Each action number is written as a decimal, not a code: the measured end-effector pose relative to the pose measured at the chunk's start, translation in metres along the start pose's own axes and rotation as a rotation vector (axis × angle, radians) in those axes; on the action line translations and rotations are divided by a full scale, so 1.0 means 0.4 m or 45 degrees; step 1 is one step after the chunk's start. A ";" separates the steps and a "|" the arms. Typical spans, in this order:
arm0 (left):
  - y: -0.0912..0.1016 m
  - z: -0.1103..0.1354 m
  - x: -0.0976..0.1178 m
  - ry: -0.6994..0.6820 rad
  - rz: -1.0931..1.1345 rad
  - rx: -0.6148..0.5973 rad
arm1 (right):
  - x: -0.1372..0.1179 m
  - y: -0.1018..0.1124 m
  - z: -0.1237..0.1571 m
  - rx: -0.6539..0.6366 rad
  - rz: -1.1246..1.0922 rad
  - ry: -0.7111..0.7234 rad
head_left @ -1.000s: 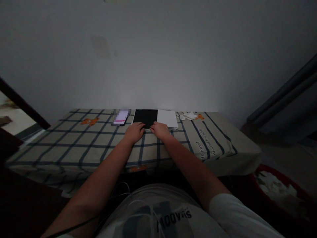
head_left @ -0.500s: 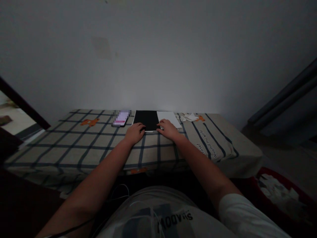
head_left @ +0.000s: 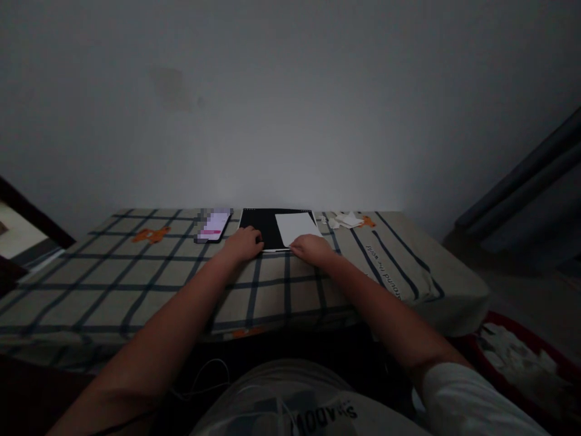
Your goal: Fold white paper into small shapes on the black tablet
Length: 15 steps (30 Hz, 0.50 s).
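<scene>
A black tablet (head_left: 263, 225) lies flat at the far side of the checked tablecloth (head_left: 149, 284), close to the wall. My left hand (head_left: 245, 243) rests with curled fingers on its near left corner. A white sheet (head_left: 296, 227) lies slightly askew over the tablet's right half. My right hand (head_left: 313, 248) is closed on the sheet's near edge, the fingers pinched. The room is dim, so fine finger detail is hard to make out.
A lit phone (head_left: 212, 224) lies just left of the tablet. Crumpled white paper scraps (head_left: 347, 219) sit to its right. A red bin (head_left: 521, 357) with white scraps stands on the floor at the right. A dark curtain (head_left: 526, 181) hangs beyond it.
The white sheet has moved from beside the tablet's right edge onto the tablet's right half, drawn by my right hand. My left hand has stayed on the tablet's corner.
</scene>
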State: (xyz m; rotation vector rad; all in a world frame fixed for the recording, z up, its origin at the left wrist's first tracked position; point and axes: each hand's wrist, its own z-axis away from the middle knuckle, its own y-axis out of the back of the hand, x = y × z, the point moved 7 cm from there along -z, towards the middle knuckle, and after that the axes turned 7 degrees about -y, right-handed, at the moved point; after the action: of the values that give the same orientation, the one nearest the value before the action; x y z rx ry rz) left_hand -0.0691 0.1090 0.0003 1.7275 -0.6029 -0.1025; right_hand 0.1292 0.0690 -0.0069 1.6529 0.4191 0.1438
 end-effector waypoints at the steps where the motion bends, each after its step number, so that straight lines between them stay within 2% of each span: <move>1: 0.003 -0.011 -0.003 0.032 0.045 0.002 | 0.003 0.008 -0.006 0.026 -0.022 -0.021; 5: 0.003 -0.065 -0.005 0.144 0.331 0.068 | 0.029 0.059 -0.051 0.182 -0.283 -0.078; 8: -0.017 -0.112 0.010 0.213 0.653 0.120 | 0.064 0.105 -0.091 0.416 -0.600 -0.158; 10: -0.037 -0.135 0.026 0.250 0.868 0.135 | 0.080 0.117 -0.111 0.562 -0.788 -0.180; 11: -0.050 -0.143 0.034 0.277 1.023 0.127 | 0.078 0.112 -0.120 0.587 -0.868 -0.151; 13: -0.092 -0.142 0.045 0.453 1.723 0.102 | 0.071 0.087 -0.133 0.598 -1.008 -0.107; 15: -0.113 -0.136 0.054 0.532 2.057 0.102 | 0.062 0.048 -0.138 0.574 -1.171 -0.093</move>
State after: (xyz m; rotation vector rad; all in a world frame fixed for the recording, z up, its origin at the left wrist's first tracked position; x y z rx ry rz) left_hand -0.0144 0.1533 -0.0228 0.8474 -1.4757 1.3638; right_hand 0.1371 0.1280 0.0154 1.7260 1.1695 -0.7390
